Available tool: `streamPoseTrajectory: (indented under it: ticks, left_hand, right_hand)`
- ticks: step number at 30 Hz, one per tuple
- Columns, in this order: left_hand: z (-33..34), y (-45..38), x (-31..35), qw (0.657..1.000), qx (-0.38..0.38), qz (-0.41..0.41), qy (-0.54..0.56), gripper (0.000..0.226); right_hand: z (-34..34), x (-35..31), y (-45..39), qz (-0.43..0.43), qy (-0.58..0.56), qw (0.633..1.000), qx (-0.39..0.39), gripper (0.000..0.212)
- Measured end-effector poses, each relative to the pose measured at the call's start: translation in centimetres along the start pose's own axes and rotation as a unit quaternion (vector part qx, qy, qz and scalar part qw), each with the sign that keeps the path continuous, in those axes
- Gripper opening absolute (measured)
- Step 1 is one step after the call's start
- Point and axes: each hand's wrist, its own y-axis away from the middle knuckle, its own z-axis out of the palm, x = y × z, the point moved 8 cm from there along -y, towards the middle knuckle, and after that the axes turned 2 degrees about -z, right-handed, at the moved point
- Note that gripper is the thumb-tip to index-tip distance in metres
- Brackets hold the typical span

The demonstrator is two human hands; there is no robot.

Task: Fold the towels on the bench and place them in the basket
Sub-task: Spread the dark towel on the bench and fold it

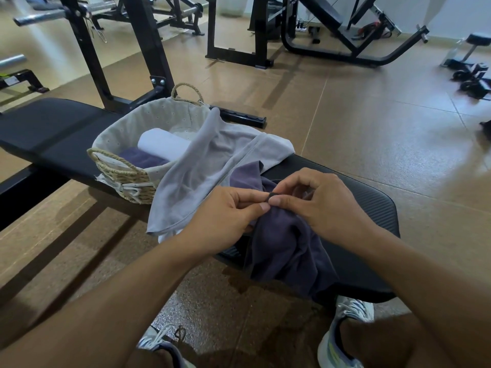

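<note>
Sneakers [342, 338] are showing at the bottom edge, planted on the brown floor [385, 134] just under the near end of the black padded table [372, 208]. Above them, at about 6 o'clock of the table's end, both hands are meeting over the dark purple towel [287, 251], which is lying crumpled on the pad and hanging over its near edge. The left hand [225, 216] is pinching the towel's corner between thumb and forefinger, its grip closed on the cloth. The right hand [321, 203] is pinching the same corner from the 3 o'clock side, fingertips touching those of the left, its grip also closed on the towel. Beyond the hands, toward 11 o'clock, a light grey towel [202, 171] is sprawling unfolded across the pad, one edge draping over the rim of the woven basket [127, 176]. The basket is sitting on the table at 10 o'clock of the hands and is holding a rolled white towel [164, 144] beside a folded purple towel [143, 158]. Farther back, black gym machines [318, 30] are standing on the floor.
</note>
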Motion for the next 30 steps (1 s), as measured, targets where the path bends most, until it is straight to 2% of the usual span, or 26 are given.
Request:
streamPoseTrajectory:
  ticks: [5, 8, 12, 15, 20, 23, 26, 30]
  left_hand:
    - [-0.6, -0.1, 0.2, 0.999, 0.03, 0.028, -0.03, 0.013]
    - [-0.6, -0.1, 0.2, 0.997, 0.018, 0.038, -0.068, 0.009]
    - [-0.1, -0.3, -0.9, 0.992, -0.028, 0.011, -0.119, 0.008]
    - [-0.3, -0.5, -1.3, 0.982, -0.037, 0.01, -0.184, 0.013]
    - [-2.7, -0.9, -0.9, 0.943, 0.046, 0.018, -0.328, 0.014]
    - [-4.8, -1.0, -0.6, 0.938, 0.114, 0.007, -0.329, 0.027]
    - [-6.6, -1.0, -0.1, 0.928, 0.17, 0.009, -0.333, 0.029]
    - [-7.5, -1.1, -0.3, 0.913, 0.183, 0.006, -0.364, 0.036]
  right_hand:
    - [0.1, -0.3, 0.0, -0.006, 0.013, 1.0, 0.005, 0.008]
    - [-0.5, -0.7, 0.1, -0.014, -0.045, 0.997, 0.055, 0.013]
    - [-1.8, -0.2, -0.1, -0.019, -0.094, 0.987, 0.126, 0.02]
    - [-2.9, 0.6, -0.3, -0.014, -0.116, 0.978, 0.171, 0.021]
    - [-4.4, 1.4, -0.5, 0.017, -0.12, 0.967, 0.226, 0.018]
    - [-5.0, 1.8, -0.6, 0.043, -0.129, 0.96, 0.247, 0.017]
    - [-5.3, 2.4, -0.7, 0.065, -0.126, 0.956, 0.256, 0.016]
    - [-5.9, 2.8, -0.6, 0.068, -0.134, 0.949, 0.276, 0.01]
